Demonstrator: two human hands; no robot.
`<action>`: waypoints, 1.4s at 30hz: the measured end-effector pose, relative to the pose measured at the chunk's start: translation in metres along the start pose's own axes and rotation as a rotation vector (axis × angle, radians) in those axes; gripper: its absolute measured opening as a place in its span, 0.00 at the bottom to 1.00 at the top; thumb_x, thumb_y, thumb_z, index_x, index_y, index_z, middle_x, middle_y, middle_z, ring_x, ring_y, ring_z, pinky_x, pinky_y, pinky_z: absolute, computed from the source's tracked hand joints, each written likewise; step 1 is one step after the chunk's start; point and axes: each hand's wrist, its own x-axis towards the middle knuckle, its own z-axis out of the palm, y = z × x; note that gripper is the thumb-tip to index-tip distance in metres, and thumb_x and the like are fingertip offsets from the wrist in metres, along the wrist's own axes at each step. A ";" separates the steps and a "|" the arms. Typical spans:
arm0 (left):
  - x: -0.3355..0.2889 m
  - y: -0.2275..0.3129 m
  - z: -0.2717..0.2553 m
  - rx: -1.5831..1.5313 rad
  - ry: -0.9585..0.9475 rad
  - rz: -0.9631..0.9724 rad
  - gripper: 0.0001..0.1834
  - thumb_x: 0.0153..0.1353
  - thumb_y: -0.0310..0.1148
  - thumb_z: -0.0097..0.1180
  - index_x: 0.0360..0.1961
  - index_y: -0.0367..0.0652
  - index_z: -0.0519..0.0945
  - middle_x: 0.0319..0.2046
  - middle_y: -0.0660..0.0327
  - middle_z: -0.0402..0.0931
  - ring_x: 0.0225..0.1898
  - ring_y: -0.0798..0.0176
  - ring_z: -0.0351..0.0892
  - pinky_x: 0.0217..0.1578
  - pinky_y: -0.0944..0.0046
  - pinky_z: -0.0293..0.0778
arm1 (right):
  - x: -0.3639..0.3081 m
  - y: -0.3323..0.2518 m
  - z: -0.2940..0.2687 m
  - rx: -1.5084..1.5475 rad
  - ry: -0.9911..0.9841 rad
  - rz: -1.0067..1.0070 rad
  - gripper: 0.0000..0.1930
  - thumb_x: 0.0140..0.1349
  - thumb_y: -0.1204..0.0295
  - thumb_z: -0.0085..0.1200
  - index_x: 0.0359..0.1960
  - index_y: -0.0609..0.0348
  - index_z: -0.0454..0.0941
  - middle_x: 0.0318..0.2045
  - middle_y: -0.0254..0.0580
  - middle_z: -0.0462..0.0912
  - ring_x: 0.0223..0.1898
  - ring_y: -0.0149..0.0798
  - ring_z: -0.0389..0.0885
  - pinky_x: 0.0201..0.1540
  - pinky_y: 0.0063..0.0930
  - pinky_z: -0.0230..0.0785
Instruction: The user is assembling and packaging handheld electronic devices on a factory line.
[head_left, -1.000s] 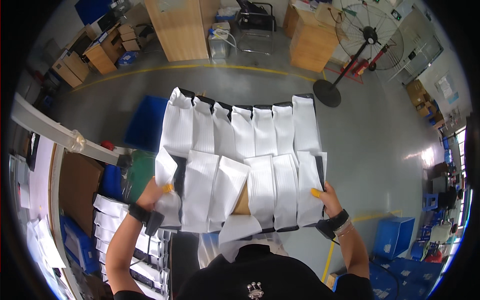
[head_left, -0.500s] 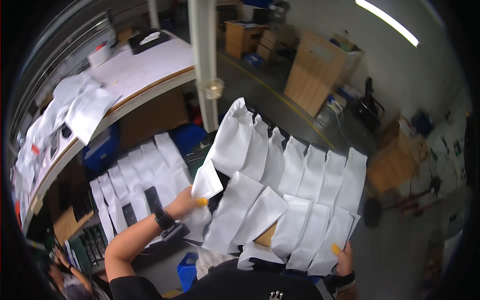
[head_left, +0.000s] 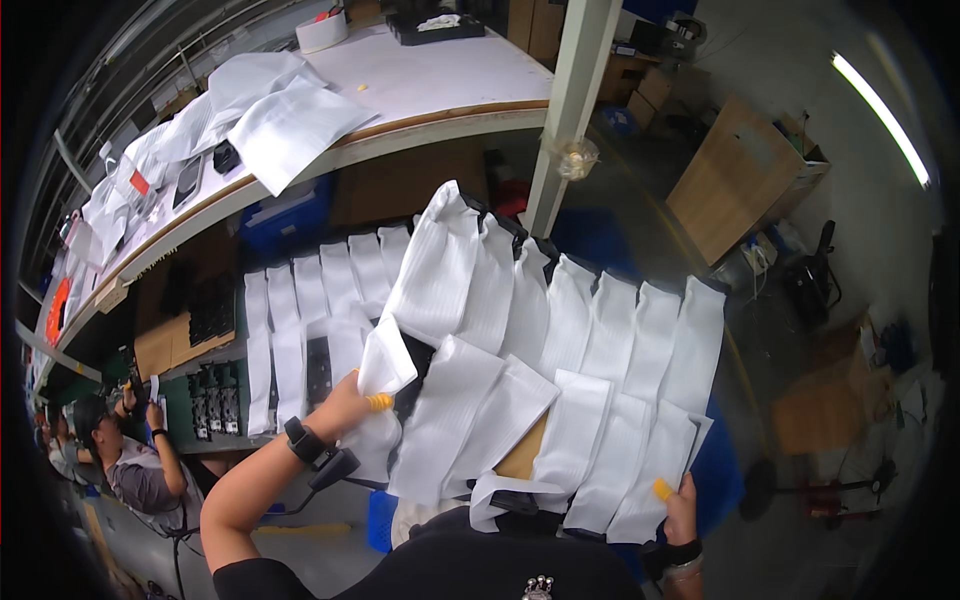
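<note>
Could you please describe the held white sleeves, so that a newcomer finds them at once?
Start from the white bench, upper left. Below its right end, two rows of white sleeves are held between the left hand and right hand. Unlike the white packets further left, these show a tan patch among them.

White-topped bench [head_left: 430, 82], loose white sheets [head_left: 295, 130], black tray [head_left: 440, 37]

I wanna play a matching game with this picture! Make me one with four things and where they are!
1. left hand
2. right hand
3. loose white sheet
4. light tube

A. glowing at the picture's upper right
B. gripping the left side of the held white pouches
C. hanging over the table's edge
D. gripping the pouches' right side

Pairs: 1-B, 2-D, 3-C, 4-A
</note>
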 end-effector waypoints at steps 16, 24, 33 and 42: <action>-0.013 -0.040 -0.085 -0.086 0.066 -0.013 0.17 0.52 0.24 0.52 0.44 0.35 0.67 0.34 0.56 0.73 0.35 0.64 0.74 0.35 0.66 0.71 | -0.027 0.009 0.090 -0.001 -0.044 0.031 0.21 0.52 0.82 0.46 0.51 0.65 0.60 0.44 0.43 0.72 0.43 0.35 0.72 0.46 0.25 0.65; -0.009 -0.057 -0.178 -0.130 0.026 -0.002 0.16 0.52 0.22 0.51 0.44 0.34 0.66 0.34 0.57 0.73 0.33 0.65 0.74 0.33 0.67 0.71 | -0.040 0.006 0.186 -0.034 -0.033 0.042 0.21 0.52 0.82 0.46 0.50 0.64 0.61 0.44 0.42 0.72 0.44 0.34 0.72 0.46 0.25 0.65; -0.024 -0.097 -0.241 -0.359 0.062 -0.002 0.14 0.53 0.21 0.49 0.42 0.35 0.67 0.32 0.58 0.72 0.32 0.64 0.74 0.32 0.67 0.72 | -0.025 -0.020 0.254 -0.060 -0.142 0.034 0.20 0.51 0.84 0.46 0.49 0.65 0.62 0.43 0.42 0.73 0.41 0.34 0.73 0.44 0.25 0.66; -0.056 -0.145 -0.260 -0.493 0.220 0.038 0.13 0.53 0.22 0.48 0.42 0.36 0.68 0.32 0.59 0.72 0.32 0.65 0.74 0.32 0.66 0.72 | 0.015 -0.050 0.300 -0.210 -0.353 -0.001 0.22 0.52 0.82 0.48 0.51 0.65 0.60 0.45 0.44 0.71 0.44 0.35 0.72 0.47 0.27 0.66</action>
